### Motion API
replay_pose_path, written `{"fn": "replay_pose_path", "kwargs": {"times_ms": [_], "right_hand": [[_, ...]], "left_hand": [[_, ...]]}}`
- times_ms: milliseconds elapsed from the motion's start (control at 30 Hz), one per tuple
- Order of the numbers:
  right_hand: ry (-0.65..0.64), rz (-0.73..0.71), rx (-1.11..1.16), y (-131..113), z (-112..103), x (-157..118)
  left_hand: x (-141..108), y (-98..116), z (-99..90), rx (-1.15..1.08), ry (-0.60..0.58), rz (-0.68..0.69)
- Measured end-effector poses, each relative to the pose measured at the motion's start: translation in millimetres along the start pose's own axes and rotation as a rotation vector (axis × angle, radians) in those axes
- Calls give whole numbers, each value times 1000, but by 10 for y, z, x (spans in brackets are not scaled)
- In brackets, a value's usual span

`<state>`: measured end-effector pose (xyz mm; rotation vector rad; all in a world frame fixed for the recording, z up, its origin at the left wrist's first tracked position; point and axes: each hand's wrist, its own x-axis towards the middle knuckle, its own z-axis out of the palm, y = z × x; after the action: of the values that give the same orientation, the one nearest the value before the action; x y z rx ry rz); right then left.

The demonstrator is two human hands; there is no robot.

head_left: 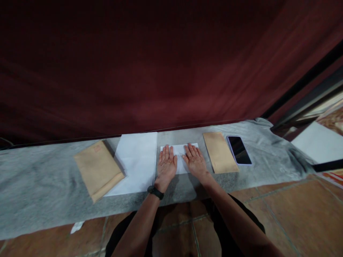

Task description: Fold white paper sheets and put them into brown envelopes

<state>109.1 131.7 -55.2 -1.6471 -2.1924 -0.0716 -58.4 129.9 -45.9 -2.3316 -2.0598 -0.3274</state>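
Observation:
A small white sheet of paper [180,151], perhaps folded, lies in front of me on the grey cloth. My left hand [167,164] rests flat on its left part, fingers stretched out. On its right part lies my right hand [195,160], palm down with the fingers spread. Both hands cover much of the paper. Just left of it is a stack of larger white paper [138,157]. A single brown envelope [221,153] lies to the right of my right hand.
A pile of brown envelopes [98,166] overlaps the white stack at the left. Beyond the single envelope lies a phone [239,150] with a dark screen. The grey cloth [40,182] covers the narrow surface; a dark red curtain [160,71] hangs behind. Tiled floor [289,210] shows below.

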Motion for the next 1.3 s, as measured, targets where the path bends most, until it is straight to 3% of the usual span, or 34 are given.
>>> {"fn": "replay_pose_path", "kwargs": {"times_ms": [200,333,533,667,1300], "right_hand": [[43,72,-43,184,16,-50],[39,103,-53,249,-56,-77],[-1,-11,67,25,-163,-143],[-70,-108,97,-129,-145,-235],[-13,32,-33,165,-146,-421]], "left_hand": [[-9,-76,50,-24,32,-62],[-40,-26,-23,-26,40,-114],[-212,182,-81,-43,83,115],[-298,242,7,-42,25,145],[-342,-20,-49,-39,20,-23]]}}
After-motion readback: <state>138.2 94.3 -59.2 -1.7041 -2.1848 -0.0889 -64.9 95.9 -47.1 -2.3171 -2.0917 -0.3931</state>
